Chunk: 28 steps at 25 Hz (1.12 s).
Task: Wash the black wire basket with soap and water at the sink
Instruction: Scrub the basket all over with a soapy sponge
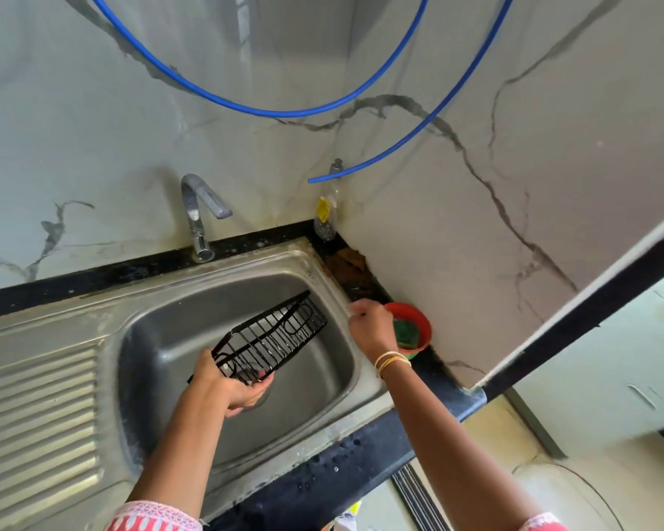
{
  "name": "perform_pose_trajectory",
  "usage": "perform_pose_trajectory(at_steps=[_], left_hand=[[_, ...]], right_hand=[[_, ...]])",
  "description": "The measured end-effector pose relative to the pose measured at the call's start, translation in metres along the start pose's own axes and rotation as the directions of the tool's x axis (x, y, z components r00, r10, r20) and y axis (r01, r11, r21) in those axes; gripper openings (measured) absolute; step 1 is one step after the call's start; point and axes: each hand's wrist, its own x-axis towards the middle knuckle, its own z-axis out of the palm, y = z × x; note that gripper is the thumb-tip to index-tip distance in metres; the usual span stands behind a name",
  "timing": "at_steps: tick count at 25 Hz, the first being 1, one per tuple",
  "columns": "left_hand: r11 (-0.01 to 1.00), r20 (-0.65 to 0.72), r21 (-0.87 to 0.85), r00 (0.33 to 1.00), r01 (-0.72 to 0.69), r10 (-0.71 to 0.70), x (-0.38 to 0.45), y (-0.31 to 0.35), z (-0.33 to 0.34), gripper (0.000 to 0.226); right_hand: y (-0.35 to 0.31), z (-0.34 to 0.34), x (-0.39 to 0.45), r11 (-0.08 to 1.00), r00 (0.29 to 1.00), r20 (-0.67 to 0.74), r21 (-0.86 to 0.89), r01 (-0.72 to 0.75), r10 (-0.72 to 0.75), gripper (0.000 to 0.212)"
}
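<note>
My left hand grips one end of the black wire basket, which is tilted over the steel sink basin. My right hand hovers over the sink's right rim with its fingers curled, and nothing shows in it. It is right beside a red bowl that holds a green scrub pad. The tap stands at the back of the sink, and no water runs from it.
A ribbed steel drainboard lies left of the basin. A clear bottle with a yellow label stands in the back corner on the black counter. A blue hose loops across the marble wall above.
</note>
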Motion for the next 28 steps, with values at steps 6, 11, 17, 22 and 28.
perform_pose_trajectory(at_steps=[6, 11, 17, 22, 28], left_hand=[[0.995, 0.063, 0.101, 0.998, -0.007, 0.001, 0.001, -0.003, -0.001, 0.062], [0.976, 0.123, 0.205, 0.991, -0.074, 0.049, 0.004, 0.000, -0.006, 0.057], [0.961, 0.123, 0.261, 0.991, -0.086, 0.055, 0.013, 0.007, -0.010, 0.068], [0.986, 0.119, 0.166, 0.993, -0.023, 0.004, 0.009, 0.005, -0.014, 0.073], [1.000, 0.053, 0.025, 0.999, 0.002, -0.004, 0.008, 0.004, -0.023, 0.076]], right_hand=[[0.040, -0.039, 0.028, 0.911, 0.980, -0.002, -0.367, -0.187, 0.200, 0.030], [0.041, -0.038, 0.031, 0.914, 0.983, -0.021, -0.365, -0.175, 0.180, 0.036], [0.047, -0.031, 0.031, 0.904, 0.978, -0.053, -0.375, -0.205, 0.200, 0.035], [0.049, -0.039, 0.032, 0.901, 0.972, -0.097, -0.364, -0.235, 0.214, 0.026], [0.048, -0.055, 0.043, 0.926, 0.922, -0.156, -0.077, -0.370, 0.355, 0.031]])
